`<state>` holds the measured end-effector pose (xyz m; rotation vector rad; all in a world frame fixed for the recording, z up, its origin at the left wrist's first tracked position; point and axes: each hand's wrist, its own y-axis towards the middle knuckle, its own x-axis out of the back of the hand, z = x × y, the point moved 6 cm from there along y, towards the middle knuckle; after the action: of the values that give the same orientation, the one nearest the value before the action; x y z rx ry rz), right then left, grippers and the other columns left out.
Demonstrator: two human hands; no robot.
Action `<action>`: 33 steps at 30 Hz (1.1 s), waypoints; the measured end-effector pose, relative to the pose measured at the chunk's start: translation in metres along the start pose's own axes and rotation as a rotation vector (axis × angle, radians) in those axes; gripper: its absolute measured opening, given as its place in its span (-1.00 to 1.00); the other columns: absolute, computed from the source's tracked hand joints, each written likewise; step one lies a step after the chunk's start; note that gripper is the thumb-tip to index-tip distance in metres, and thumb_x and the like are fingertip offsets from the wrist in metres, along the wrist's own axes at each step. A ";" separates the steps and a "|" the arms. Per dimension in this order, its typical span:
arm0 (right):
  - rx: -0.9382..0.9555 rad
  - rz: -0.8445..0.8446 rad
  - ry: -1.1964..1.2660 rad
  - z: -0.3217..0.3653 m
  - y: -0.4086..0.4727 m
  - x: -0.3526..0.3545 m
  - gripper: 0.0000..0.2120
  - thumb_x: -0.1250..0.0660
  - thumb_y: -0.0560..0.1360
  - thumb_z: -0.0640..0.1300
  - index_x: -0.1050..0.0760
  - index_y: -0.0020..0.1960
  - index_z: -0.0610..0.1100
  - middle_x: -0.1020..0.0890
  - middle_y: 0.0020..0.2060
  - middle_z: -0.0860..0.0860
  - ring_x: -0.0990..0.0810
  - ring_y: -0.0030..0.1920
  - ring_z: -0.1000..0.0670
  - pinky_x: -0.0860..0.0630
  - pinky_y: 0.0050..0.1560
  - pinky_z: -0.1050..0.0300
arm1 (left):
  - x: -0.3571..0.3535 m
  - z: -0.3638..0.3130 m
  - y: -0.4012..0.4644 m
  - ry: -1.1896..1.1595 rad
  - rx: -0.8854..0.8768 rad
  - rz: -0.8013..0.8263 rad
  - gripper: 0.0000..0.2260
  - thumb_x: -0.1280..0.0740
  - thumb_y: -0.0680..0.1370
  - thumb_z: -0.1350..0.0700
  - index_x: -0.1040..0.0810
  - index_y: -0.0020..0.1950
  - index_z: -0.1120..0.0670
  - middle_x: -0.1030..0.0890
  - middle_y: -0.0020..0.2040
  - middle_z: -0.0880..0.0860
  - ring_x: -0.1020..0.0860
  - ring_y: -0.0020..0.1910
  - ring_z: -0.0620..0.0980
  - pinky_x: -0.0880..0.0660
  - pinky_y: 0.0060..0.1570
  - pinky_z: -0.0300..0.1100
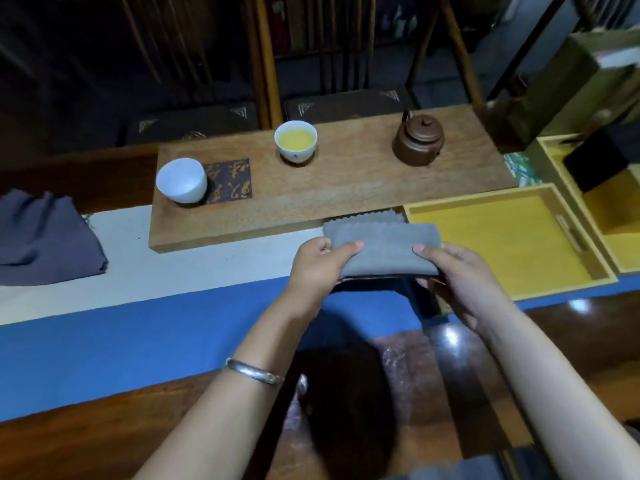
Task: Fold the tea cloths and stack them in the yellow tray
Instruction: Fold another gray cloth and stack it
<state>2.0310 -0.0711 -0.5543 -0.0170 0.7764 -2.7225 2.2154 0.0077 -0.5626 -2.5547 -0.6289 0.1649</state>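
Tea cloth [382,245] between both hands [320,263]

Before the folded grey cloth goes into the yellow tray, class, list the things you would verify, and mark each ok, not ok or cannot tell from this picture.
1. Grey cloth folded flat: ok, though a zigzag edge pokes out at the back.
2. Left hand holds the cloth's left end, thumb on top: ok.
3. Right hand holds the right end, thumb on top: ok.
4. Yellow tray has bare floor to take the cloth: ok; it sits just right of the cloth.
5. Teacup of yellow tea and brown teapot clear of the path: ok, both stand farther back on the wooden board.
6. Other cloths done: not ok; a dark cloth lies rumpled at far left.
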 end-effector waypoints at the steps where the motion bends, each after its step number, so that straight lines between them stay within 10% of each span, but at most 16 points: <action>1: 0.049 -0.041 -0.094 0.009 0.013 0.000 -0.92 -0.39 0.48 -0.17 -0.55 -0.18 -0.14 -0.64 -0.30 -0.01 -0.61 -0.29 0.09 -0.54 -0.37 0.32 | 0.002 -0.001 0.010 0.014 0.000 -0.044 -0.75 -0.45 0.47 0.05 -0.40 -0.19 0.12 -0.41 -0.25 0.10 -0.39 -0.26 0.02 -0.35 -0.21 -0.11; 11: 0.365 -0.163 -0.849 0.016 0.090 -0.010 -0.75 -0.38 0.48 -0.08 -0.52 -0.23 -0.27 -0.50 -0.37 -0.06 -0.45 -0.30 -0.07 -0.21 -0.35 0.06 | 0.023 0.033 0.077 0.156 0.006 -0.279 -0.80 -0.47 0.44 0.01 -0.57 -0.12 0.12 -0.66 -0.15 0.08 -0.62 -0.17 0.07 -0.56 0.01 -0.03; 23: 0.235 -0.318 -0.872 -0.010 0.106 0.007 -0.60 -0.44 0.43 0.04 -0.27 -0.12 -0.17 -0.35 -0.35 0.02 -0.35 -0.31 -0.06 -0.19 -0.42 0.09 | 0.021 0.038 0.089 0.475 -0.015 -0.361 -0.69 -0.44 0.45 -0.09 -0.38 -0.20 0.06 -0.46 -0.29 -0.06 -0.46 -0.23 -0.01 -0.32 -0.22 -0.19; 33: 0.398 -0.197 -1.211 0.011 0.038 -0.006 -0.70 -0.22 0.57 -0.01 -0.42 -0.04 -0.29 -0.52 -0.09 -0.24 -0.46 -0.03 -0.23 -0.38 -0.15 -0.04 | 0.044 0.069 -0.010 0.682 0.040 0.015 -0.93 -0.32 0.50 0.14 -0.56 -0.09 0.12 -0.63 -0.19 0.15 -0.57 -0.17 0.07 -0.49 -0.06 -0.11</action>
<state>2.0489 -0.1057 -0.5643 -1.5091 -0.1332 -2.3048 2.2340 0.0663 -0.6171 -2.3561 -0.3287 -0.6550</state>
